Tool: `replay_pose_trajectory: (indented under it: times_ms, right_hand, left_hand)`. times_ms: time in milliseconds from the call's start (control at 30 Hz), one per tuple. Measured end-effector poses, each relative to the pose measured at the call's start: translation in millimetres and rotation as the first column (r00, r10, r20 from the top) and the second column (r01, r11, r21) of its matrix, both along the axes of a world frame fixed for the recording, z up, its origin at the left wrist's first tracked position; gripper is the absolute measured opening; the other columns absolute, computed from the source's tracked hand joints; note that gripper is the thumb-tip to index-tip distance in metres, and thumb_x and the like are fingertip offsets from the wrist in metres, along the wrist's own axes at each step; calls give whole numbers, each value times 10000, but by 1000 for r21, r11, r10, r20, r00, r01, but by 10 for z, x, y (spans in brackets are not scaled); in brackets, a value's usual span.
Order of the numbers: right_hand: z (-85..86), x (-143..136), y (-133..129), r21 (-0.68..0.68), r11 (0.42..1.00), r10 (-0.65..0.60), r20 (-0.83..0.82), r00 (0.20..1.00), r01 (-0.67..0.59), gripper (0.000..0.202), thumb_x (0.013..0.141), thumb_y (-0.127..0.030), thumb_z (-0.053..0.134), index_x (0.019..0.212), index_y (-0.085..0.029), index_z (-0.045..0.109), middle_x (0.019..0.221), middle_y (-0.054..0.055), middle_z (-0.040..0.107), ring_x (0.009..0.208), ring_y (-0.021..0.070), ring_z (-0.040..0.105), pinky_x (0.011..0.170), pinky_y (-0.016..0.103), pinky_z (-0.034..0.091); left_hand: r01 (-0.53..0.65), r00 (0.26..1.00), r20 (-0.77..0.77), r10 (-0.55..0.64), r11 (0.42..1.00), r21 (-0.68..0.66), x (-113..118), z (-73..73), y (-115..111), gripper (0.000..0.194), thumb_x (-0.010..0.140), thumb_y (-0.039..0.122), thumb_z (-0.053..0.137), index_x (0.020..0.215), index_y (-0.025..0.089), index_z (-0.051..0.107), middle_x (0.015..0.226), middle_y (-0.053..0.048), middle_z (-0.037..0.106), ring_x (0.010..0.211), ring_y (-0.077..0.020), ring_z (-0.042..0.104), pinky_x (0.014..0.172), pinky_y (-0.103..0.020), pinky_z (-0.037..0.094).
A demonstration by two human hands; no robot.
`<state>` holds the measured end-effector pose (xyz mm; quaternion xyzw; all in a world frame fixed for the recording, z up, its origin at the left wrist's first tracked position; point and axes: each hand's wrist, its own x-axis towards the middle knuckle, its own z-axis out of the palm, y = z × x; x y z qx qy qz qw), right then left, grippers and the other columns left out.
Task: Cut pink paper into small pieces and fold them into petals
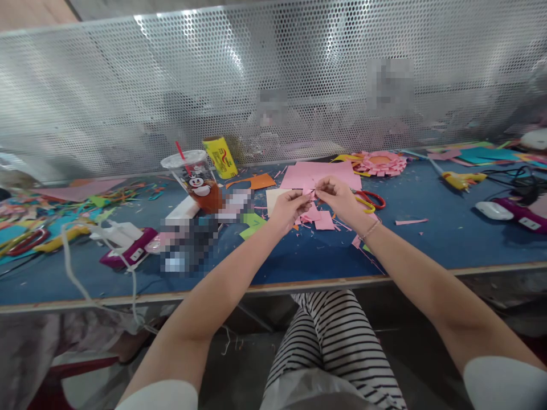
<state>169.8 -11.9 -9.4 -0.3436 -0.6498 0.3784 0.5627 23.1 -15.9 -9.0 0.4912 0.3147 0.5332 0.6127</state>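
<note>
Both hands meet above the blue table, pinching a small piece of pink paper (310, 195) between them. My left hand (291, 208) grips it from the left with thumb and fingers closed. From the right, my right hand (334, 196) holds its other side in a pinch. Small pink squares (325, 220) lie on the table just below the hands. Behind them is a larger pink sheet (320, 173). Scissors with red and yellow handles (372, 199) rest beside my right wrist, their blades hidden.
A plastic cup of brown drink (200, 185) with a red straw stands left, near a yellow box (220, 156). A fringed pink paper flower (382, 163) sits at the back. Yellow glue guns (464, 180) and purple power strips (523, 215) with cables lie toward both sides. A perforated metal panel (256, 74) rises behind.
</note>
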Motion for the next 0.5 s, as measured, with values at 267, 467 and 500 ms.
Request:
replay_pose_trajectory:
  times_ms: [267,467,500]
  right_hand:
    - [-3,5,-12,7,1000,-5,19,1000,5,164,683,-254,590,813,-180,524,741,-5,558,623,84,531,584,241,485]
    - [-11,0,0,-58,998,8,14,1000,-7,140,661,-218,589,770,-170,516,713,-16,539,609,80,538,570,235,488]
    - [-10,0,1,-55,998,13,24,1000,-11,122,661,-209,584,755,-166,518,701,-18,534,600,79,536,564,234,485]
  left_hand:
    - [-4,1000,-15,4,1000,-2,-1,1,8,204,541,237,743,649,133,603,562,20,551,505,-47,502,536,-201,410]
    - [-32,998,-47,34,999,43,-7,-5,9,249,539,275,743,682,120,610,595,8,574,521,-55,513,550,-206,410]
    - [-27,998,-60,31,998,54,-11,-5,10,255,538,278,744,684,119,609,598,9,574,528,-56,514,557,-208,411]
